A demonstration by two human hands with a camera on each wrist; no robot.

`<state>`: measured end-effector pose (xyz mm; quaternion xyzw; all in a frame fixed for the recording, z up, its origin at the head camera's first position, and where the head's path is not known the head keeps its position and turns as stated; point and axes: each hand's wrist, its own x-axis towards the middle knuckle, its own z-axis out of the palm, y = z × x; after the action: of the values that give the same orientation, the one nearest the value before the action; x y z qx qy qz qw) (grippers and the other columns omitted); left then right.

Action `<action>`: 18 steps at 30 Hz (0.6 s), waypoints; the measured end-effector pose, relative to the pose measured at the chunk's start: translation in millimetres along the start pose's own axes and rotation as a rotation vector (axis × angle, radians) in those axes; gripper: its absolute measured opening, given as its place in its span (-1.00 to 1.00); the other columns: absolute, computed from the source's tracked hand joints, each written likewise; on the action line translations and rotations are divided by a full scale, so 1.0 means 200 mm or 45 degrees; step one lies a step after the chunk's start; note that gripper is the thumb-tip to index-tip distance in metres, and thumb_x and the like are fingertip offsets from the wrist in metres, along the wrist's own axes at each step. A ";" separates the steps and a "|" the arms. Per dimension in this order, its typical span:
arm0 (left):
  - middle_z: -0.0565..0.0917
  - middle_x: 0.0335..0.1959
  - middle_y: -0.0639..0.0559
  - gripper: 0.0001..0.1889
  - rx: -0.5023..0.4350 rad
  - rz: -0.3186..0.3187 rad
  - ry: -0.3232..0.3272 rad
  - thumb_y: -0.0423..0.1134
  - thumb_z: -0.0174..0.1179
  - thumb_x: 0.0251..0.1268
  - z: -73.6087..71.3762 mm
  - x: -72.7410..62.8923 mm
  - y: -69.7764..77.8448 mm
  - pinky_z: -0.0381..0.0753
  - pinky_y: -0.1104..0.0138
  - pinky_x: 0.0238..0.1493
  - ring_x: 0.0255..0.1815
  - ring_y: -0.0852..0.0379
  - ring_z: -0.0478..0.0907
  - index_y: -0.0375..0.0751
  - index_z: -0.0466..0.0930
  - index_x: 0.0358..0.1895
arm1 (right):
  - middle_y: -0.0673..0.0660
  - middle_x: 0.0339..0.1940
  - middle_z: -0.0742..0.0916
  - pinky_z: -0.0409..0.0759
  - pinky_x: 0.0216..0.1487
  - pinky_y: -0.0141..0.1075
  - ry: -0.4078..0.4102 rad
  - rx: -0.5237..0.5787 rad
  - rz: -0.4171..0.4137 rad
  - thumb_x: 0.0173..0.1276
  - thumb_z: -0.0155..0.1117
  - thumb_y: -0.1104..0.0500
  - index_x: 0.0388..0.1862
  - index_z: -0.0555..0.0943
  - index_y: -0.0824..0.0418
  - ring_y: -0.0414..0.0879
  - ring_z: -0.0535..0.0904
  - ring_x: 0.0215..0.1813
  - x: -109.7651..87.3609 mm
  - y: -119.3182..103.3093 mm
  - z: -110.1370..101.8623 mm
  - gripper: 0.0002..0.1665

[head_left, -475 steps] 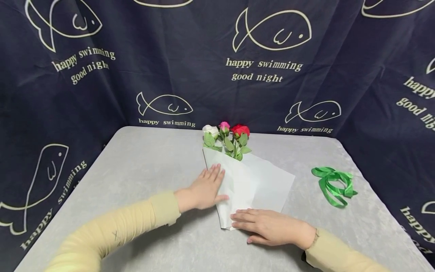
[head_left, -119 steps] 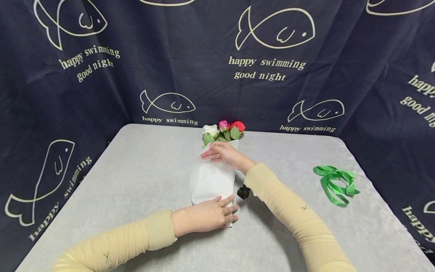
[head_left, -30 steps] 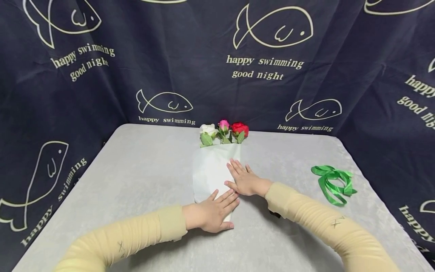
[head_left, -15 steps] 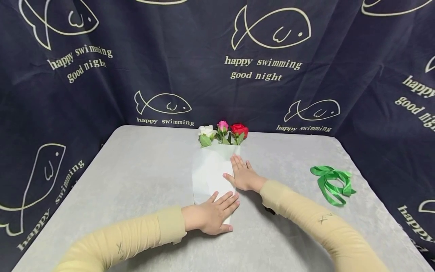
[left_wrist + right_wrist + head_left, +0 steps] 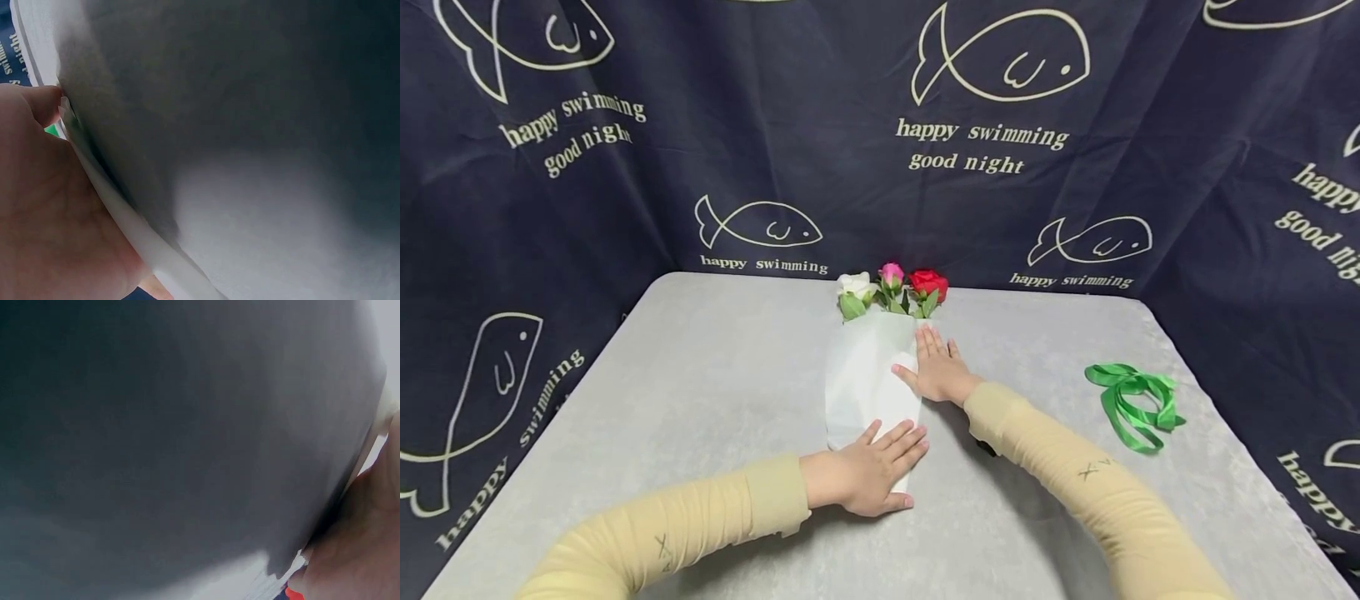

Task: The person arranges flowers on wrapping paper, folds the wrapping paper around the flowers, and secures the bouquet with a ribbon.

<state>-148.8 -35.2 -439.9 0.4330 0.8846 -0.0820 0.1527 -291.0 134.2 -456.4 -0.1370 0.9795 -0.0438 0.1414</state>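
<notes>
A white paper wrap (image 5: pixel 857 367) lies folded on the table, with a white rose (image 5: pixel 854 286), a pink rose (image 5: pixel 891 275) and a red rose (image 5: pixel 929 285) showing above its top edge. Their stems are hidden inside. Across the wrap's narrow lower end my left hand (image 5: pixel 872 471) rests flat, fingers spread. My right hand (image 5: pixel 938 371) lies along the right edge with straight fingers pointing up toward the red rose and its thumb over the paper. In the left wrist view the palm (image 5: pixel 56 206) is against the paper's edge; in the right wrist view paper fills most of the picture.
A loose coil of green ribbon (image 5: pixel 1135 407) lies on the grey table cover (image 5: pixel 730 367) at the right. Behind and at both sides hangs a dark blue curtain (image 5: pixel 850 108) printed with fish and lettering.
Earlier the paper lay spread to the right; it is now folded over into a narrow wrap. Over the last second my right hand has slid up the right edge while my left hand has stayed put.
</notes>
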 end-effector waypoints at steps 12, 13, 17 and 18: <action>-0.28 0.55 0.09 -0.22 -0.022 0.027 0.011 0.30 -0.31 0.39 0.02 0.01 -0.01 -0.13 0.01 0.47 0.54 0.12 -0.39 -0.01 -0.22 0.52 | 0.22 0.53 -0.28 -0.35 0.45 0.14 -0.052 0.057 -0.060 0.31 -0.49 -0.52 0.50 -0.34 0.30 0.09 -0.43 0.54 0.01 0.06 -0.01 0.15; -0.27 0.55 0.09 -0.22 -0.024 0.029 0.020 0.31 -0.31 0.39 0.02 0.01 -0.01 -0.12 0.01 0.47 0.54 0.12 -0.38 -0.01 -0.21 0.52 | 0.21 0.53 -0.28 -0.35 0.44 0.15 -0.054 0.061 -0.070 0.32 -0.49 -0.52 0.50 -0.34 0.30 0.09 -0.43 0.53 0.01 0.06 -0.01 0.14; -0.27 0.55 0.10 -0.22 -0.021 0.025 0.040 0.31 -0.31 0.39 0.03 0.01 -0.02 -0.11 0.01 0.47 0.54 0.13 -0.38 0.00 -0.21 0.52 | 0.18 0.53 -0.31 -0.35 0.43 0.18 -0.069 0.034 -0.116 0.34 -0.49 -0.49 0.50 -0.36 0.27 0.09 -0.45 0.53 -0.01 0.07 0.01 0.09; -0.28 0.55 0.10 -0.22 -0.019 0.023 0.040 0.31 -0.32 0.39 0.03 0.01 -0.03 -0.11 0.01 0.47 0.54 0.13 -0.39 0.00 -0.22 0.52 | 0.18 0.53 -0.31 -0.34 0.42 0.20 -0.074 0.030 -0.135 0.35 -0.48 -0.47 0.50 -0.36 0.26 0.09 -0.44 0.53 -0.02 0.08 0.02 0.08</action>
<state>-152.9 -38.7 -446.7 0.4410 0.8835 -0.0672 0.1428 -290.6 149.7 -460.8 -0.1881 0.9658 -0.0588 0.1688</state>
